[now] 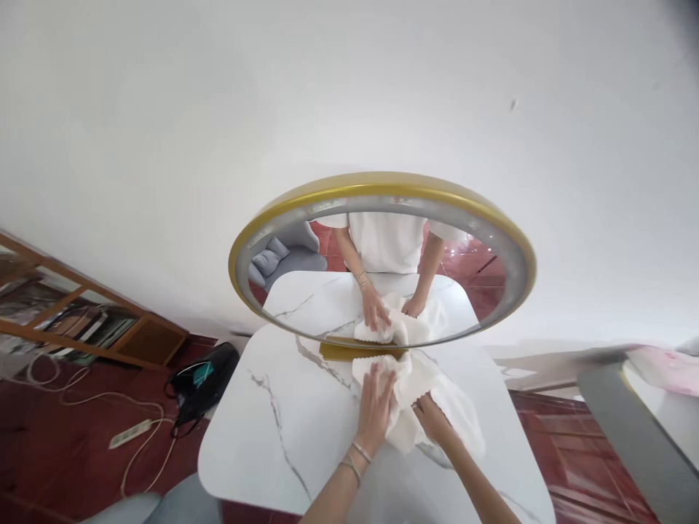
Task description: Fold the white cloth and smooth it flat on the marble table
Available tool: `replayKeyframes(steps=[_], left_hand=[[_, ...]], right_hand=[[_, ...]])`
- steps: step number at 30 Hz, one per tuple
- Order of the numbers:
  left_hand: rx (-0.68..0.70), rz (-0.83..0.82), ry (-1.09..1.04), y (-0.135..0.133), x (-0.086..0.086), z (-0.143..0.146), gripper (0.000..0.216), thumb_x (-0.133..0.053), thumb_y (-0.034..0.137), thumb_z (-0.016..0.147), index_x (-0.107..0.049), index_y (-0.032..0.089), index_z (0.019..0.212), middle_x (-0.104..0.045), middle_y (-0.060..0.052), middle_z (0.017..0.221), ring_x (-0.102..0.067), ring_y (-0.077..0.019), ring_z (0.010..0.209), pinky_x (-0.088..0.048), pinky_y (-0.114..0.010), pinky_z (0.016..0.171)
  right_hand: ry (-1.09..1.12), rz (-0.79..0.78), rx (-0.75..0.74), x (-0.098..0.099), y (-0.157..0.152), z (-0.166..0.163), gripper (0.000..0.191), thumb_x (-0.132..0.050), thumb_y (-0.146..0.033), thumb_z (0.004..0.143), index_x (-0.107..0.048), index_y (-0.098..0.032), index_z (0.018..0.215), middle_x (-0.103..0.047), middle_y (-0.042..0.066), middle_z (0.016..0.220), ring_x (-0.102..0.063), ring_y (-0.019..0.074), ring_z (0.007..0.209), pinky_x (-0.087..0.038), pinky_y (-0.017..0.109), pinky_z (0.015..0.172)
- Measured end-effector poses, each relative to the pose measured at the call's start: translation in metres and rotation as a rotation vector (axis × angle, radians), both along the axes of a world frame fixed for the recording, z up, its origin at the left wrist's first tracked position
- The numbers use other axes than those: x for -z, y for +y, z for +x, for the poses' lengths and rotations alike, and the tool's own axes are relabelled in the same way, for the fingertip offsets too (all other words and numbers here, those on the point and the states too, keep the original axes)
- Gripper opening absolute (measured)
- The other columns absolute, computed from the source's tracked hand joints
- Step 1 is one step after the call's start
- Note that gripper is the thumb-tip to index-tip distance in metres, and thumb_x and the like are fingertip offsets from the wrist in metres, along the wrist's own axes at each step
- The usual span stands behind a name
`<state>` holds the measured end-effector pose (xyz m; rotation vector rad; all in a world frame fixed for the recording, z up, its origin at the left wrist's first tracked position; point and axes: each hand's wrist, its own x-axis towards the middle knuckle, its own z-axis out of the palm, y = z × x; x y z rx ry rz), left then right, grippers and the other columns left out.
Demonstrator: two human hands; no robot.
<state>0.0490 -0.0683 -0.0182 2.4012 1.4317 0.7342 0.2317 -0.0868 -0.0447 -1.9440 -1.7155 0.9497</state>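
Both hands [374,409] [433,420] touch a crumpled, scallop-edged white cloth [405,386].

Right hand [435,421]: fingertips hidden by cloth [405,386]
Shelf [150,342]: cut off left
Books [95,324]: titles illegible
Pink thing [667,368]: blurred

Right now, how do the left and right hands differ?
The left hand lies over the white cloth with fingers extended; the right hand has its fingers partly hidden by it. The left hand has bracelets at the wrist; the right hand shows none. Both touch the cloth.
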Motion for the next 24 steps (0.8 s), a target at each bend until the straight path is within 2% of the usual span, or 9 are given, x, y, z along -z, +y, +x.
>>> replayKeyframes(steps=[2, 5, 8, 12, 15, 17, 21, 23, 24], left_hand=[[0.095, -0.008, 0.032, 0.0, 0.0, 0.019, 0.064, -0.032, 0.008, 0.092, -0.02, 0.033, 0.15, -0.014, -0.006, 0.16, -0.016, -0.025, 0.146, -0.029, -0.054, 0.114], [0.147, -0.071, 0.058, 0.004, 0.001, 0.021, 0.062, -0.037, 0.011, 0.092, -0.024, 0.031, 0.149, -0.016, -0.006, 0.159, -0.019, -0.0248, 0.146, -0.03, -0.051, 0.115], [0.174, -0.164, 0.084, 0.009, 0.0, -0.003, 0.063, -0.04, 0.009, 0.089, -0.031, 0.029, 0.147, -0.019, -0.006, 0.158, -0.021, -0.0254, 0.145, -0.031, -0.05, 0.114], [0.13, -0.277, 0.086, 0.007, -0.004, -0.06, 0.07, -0.043, 0.001, 0.075, -0.042, 0.026, 0.14, -0.031, -0.008, 0.154, -0.028, -0.0251, 0.143, -0.033, -0.048, 0.114], [0.059, -0.313, 0.064, -0.004, -0.011, -0.098, 0.073, -0.046, 0.001, 0.066, -0.047, 0.025, 0.135, -0.045, -0.009, 0.145, -0.039, -0.0261, 0.136, -0.037, -0.048, 0.112], [-0.001, -0.307, 0.032, -0.012, -0.021, -0.111, 0.074, -0.049, 0.004, 0.065, -0.044, 0.023, 0.137, -0.049, -0.011, 0.139, -0.045, -0.0279, 0.131, -0.042, -0.048, 0.107], [-0.109, -0.17, 0.002, -0.013, -0.053, -0.101, 0.075, -0.05, 0.004, 0.069, -0.039, 0.022, 0.141, -0.031, -0.016, 0.149, -0.039, -0.0314, 0.135, -0.044, -0.049, 0.103], [-0.053, -0.088, 0.037, -0.005, -0.069, -0.089, 0.066, -0.046, 0.0, 0.071, -0.05, 0.024, 0.132, -0.026, -0.011, 0.153, -0.03, -0.0302, 0.14, -0.037, -0.051, 0.109], [0.005, -0.068, 0.058, -0.001, -0.075, -0.083, 0.057, -0.045, 0.0, 0.073, -0.057, 0.024, 0.123, -0.031, -0.009, 0.151, -0.028, -0.0288, 0.141, -0.033, -0.051, 0.112]], right_hand=[[-0.008, 0.021, 0.064, 0.004, -0.014, 0.011, 0.044, -0.047, -0.034, 0.09, -0.049, -0.023, 0.133, -0.045, 0.011, 0.141, -0.036, 0.0297, 0.136, -0.033, 0.045, 0.111], [0.026, 0.062, 0.173, 0.011, -0.03, 0.005, 0.057, -0.039, -0.034, 0.089, -0.036, -0.019, 0.144, -0.028, 0.009, 0.153, -0.015, 0.0265, 0.146, -0.018, 0.043, 0.118], [0.082, 0.0, 0.202, 0.008, -0.034, -0.021, 0.058, -0.035, -0.033, 0.089, -0.034, -0.017, 0.145, -0.019, 0.008, 0.157, -0.007, 0.0225, 0.147, -0.013, 0.04, 0.12], [0.152, -0.154, 0.022, -0.014, -0.034, -0.057, 0.064, -0.04, -0.034, 0.089, -0.027, -0.015, 0.149, -0.007, 0.009, 0.16, -0.003, 0.0217, 0.147, -0.016, 0.036, 0.119], [0.215, -0.226, -0.129, -0.027, -0.042, -0.074, 0.071, -0.047, -0.04, 0.087, -0.024, -0.021, 0.151, -0.011, 0.007, 0.159, -0.007, 0.0231, 0.146, -0.017, 0.04, 0.119], [0.242, -0.194, -0.187, -0.032, -0.049, -0.078, 0.071, -0.053, -0.043, 0.085, -0.029, -0.026, 0.149, -0.02, 0.005, 0.157, -0.012, 0.024, 0.146, -0.015, 0.043, 0.12], [0.226, -0.065, -0.246, -0.04, -0.057, -0.073, 0.065, -0.058, -0.04, 0.082, -0.041, -0.027, 0.143, -0.032, 0.004, 0.153, -0.024, 0.0252, 0.143, -0.018, 0.046, 0.12], [0.214, 0.01, -0.267, -0.044, -0.057, -0.069, 0.061, -0.058, -0.038, 0.083, -0.044, -0.027, 0.141, -0.036, 0.004, 0.151, -0.03, 0.0264, 0.141, -0.023, 0.048, 0.118], [0.208, 0.05, -0.268, -0.047, -0.057, -0.067, 0.059, -0.058, -0.036, 0.082, -0.046, -0.027, 0.139, -0.039, 0.004, 0.15, -0.033, 0.0276, 0.139, -0.026, 0.049, 0.117]])
